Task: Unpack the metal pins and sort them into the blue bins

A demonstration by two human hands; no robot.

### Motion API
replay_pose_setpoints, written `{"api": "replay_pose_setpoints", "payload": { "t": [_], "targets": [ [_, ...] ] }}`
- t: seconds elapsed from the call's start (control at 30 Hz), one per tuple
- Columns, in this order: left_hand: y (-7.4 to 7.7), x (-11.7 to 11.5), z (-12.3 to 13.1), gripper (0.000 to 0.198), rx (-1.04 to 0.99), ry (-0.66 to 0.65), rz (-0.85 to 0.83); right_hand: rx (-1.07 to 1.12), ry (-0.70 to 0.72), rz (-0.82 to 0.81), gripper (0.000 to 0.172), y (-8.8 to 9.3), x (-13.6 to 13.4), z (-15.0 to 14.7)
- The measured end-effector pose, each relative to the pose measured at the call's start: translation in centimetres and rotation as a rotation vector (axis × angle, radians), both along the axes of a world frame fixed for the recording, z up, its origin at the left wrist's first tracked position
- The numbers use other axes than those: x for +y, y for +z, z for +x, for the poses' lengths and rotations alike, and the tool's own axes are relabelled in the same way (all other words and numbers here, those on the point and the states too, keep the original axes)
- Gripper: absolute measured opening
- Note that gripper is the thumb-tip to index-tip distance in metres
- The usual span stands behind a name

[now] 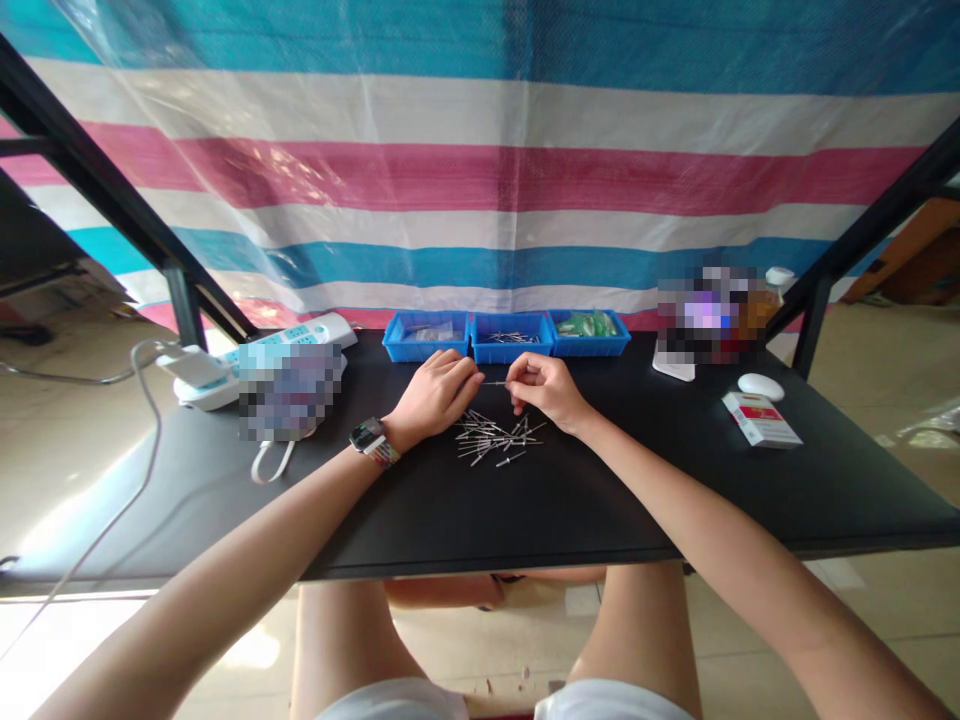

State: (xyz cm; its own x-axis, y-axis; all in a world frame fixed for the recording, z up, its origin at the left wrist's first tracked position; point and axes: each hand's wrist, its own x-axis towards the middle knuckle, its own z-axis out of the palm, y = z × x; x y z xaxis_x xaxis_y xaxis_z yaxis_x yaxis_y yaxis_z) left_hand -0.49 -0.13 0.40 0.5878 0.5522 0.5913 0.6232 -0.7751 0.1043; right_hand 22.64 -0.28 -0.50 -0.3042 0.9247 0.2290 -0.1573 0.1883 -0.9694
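Between the fingertips of my right hand (pixel 549 392) is a thin metal blind rivet (pixel 493 383), held level just above the black table. Its far end reaches the thumb and fingers of my left hand (pixel 435 398). That hand is closed, palm down, and what lies under its fingers is hidden. Right below both hands spreads a loose pile of blind rivets (pixel 487 438), with a single rivet (pixel 511 460) at its near side. Behind my hands, the middle blue bin (pixel 511 352) contains more thin metal pieces.
The left blue bin (pixel 427 352) holds clear bags; the right blue bin (pixel 590 347) holds green packets. A power strip (pixel 300 340) with a cable stands at the left. A small box (pixel 761 420) and a white mouse (pixel 760 387) lie at the right. Striped sheeting hangs behind the table.
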Motion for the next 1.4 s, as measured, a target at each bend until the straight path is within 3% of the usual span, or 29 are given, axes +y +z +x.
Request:
{"api": "replay_pose_setpoints", "payload": {
  "t": [0.13,0.27,0.4,0.5,0.57,0.63,0.73,0.83,1.23,1.4],
  "targets": [
    [0.0,-0.1,0.0,0.033,-0.034,0.055,0.003,0.01,-0.08,0.057,0.026,0.2,0.8,0.3],
    [0.1,-0.3,0.0,0.033,-0.045,0.066,-0.011,-0.004,-0.341,0.164,0.018,0.2,2.5,1.1],
    [0.2,-0.3,0.1,0.035,-0.027,0.044,-0.027,-0.323,-0.544,0.417,0.027,0.3,3.3,2.6],
    [0.1,-0.2,0.0,0.035,-0.024,0.036,-0.02,-0.512,-0.612,0.582,0.022,0.4,2.9,3.2],
    [0.1,-0.1,0.0,0.035,-0.021,0.033,-0.018,-0.547,-0.533,0.597,0.018,0.4,2.2,3.1],
    [0.1,-0.1,0.1,0.035,-0.02,0.032,-0.021,-0.57,-0.33,0.579,0.017,0.2,1.4,2.6],
    [0.1,-0.2,0.1,0.035,-0.029,0.039,-0.025,-0.597,-0.002,0.621,0.029,-0.2,0.3,1.3],
    [0.1,-0.3,0.0,0.035,-0.029,0.045,-0.029,-0.647,0.142,0.726,0.042,-0.7,-0.4,0.2],
    [0.1,-0.2,0.1,0.034,-0.02,0.036,-0.015,-0.794,0.059,0.796,0.052,-1.3,0.3,1.1],
    [0.3,-0.3,0.1,0.034,-0.018,0.032,-0.017,-0.84,0.039,0.824,0.028,-1.2,0.5,1.3]
  ]
}}
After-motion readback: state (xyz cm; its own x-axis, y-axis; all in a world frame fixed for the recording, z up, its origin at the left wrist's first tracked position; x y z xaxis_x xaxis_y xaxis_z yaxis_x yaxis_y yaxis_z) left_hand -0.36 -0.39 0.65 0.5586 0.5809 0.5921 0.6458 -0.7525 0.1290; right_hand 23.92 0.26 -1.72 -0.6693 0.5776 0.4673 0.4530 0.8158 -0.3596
